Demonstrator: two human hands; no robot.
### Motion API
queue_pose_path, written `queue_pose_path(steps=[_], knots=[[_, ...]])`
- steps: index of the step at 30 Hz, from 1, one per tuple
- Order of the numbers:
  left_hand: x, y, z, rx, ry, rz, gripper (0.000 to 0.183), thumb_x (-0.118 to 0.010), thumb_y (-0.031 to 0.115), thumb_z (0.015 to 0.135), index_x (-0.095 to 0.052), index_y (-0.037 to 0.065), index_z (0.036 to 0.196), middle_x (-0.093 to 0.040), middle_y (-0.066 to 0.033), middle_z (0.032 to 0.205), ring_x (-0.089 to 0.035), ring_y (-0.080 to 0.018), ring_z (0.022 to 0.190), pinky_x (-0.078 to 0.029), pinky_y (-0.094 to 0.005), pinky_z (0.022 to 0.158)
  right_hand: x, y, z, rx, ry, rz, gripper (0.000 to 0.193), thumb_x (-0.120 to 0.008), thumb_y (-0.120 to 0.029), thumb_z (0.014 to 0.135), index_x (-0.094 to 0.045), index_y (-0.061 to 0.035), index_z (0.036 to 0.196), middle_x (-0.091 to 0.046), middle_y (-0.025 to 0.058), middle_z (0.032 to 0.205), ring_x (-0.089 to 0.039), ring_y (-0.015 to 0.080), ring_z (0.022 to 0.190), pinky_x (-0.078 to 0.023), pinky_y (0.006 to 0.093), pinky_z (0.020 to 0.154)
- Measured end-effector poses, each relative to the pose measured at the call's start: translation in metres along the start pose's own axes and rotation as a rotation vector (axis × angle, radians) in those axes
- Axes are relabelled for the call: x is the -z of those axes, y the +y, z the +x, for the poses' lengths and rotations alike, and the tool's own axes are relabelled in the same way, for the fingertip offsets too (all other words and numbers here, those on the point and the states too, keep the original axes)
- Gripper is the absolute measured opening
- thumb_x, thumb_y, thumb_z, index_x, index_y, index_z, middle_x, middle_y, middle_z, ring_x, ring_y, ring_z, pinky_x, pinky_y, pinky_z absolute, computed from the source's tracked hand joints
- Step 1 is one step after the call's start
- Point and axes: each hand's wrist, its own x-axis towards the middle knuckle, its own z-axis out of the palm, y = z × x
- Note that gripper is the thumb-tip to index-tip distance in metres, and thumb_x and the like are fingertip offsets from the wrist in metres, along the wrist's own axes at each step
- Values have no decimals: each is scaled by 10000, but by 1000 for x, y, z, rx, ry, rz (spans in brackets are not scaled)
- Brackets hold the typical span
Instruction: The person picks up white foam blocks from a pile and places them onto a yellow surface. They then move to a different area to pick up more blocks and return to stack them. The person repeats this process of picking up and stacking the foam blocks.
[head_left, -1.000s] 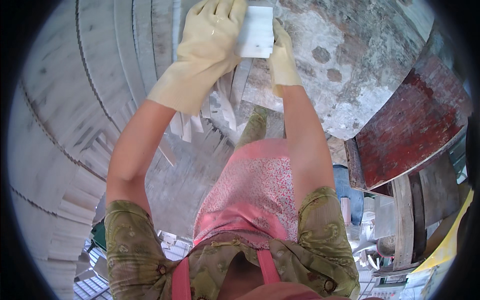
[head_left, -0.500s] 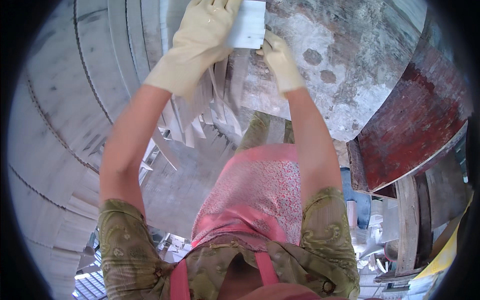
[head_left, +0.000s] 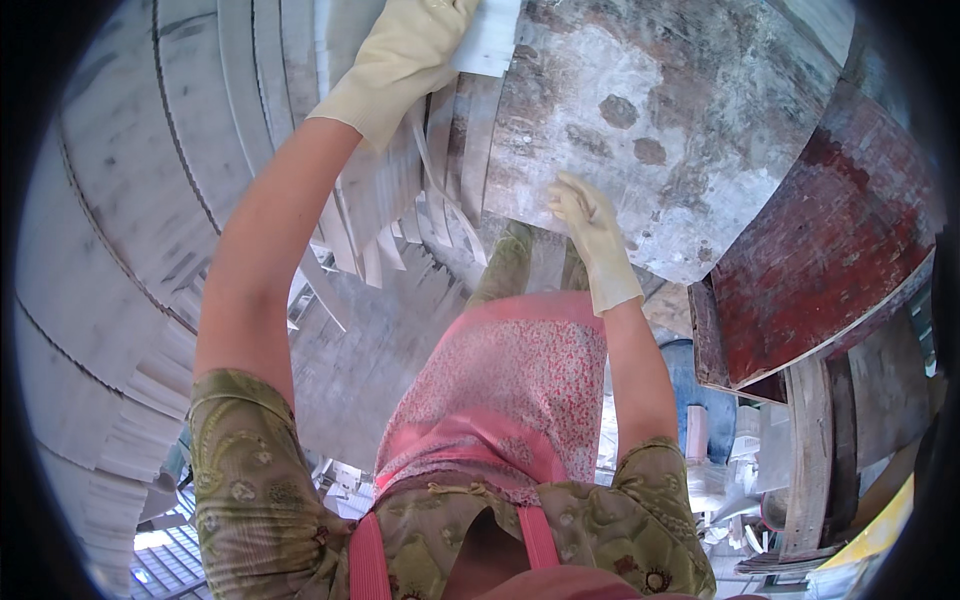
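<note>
At six o'clock I see the pink apron (head_left: 500,385). The right hand (head_left: 595,240) is at two o'clock, gloved fingers loosely half curled, empty as far as I can see, by the near edge of the counter (head_left: 720,170). Farther off, the left arm reaches toward twelve, its gloved left hand (head_left: 420,40) against the white slab (head_left: 495,40). The frame cuts off both, so I can't tell its grip.

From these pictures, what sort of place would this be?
Probably a workshop or small factory, though what it makes is unclear: pale strips are packed in rows at the left, the worktop is stained and worn, and a white piece is by the left glove.
</note>
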Motion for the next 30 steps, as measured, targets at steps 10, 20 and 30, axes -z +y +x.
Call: queue_pose_path(steps=[10,20,30], knots=[[-12,-10,-8,132,145,10,588,-563,126,863,-489,-56,1417,-566,-213,1386,-516,-333,1339,-360,-455,1165,-27,-47,4,104,-2,48,462,-598,-198,1047,-508,11,1449,-691,103,1250,-649,185,1137,-534,330,967],[10,86,-85,362,255,-713,647,-751,193,895,-500,-21,1451,-556,-208,1456,-514,-369,1363,-387,-419,1172,-70,-140,117,619,71,-148,537,-388,-297,1113,-317,-27,1571,-321,177,1645,-301,292,1529,-230,414,1273],[-9,117,-163,1495,115,-2068,630,-592,285,1037,-389,-55,1527,-459,-168,1565,-408,-259,1470,-317,-363,1214,-101,-160,152,575,99,-304,599,-480,-317,1079,-327,-18,1574,-369,180,1616,-332,301,1510,-262,408,1244]])
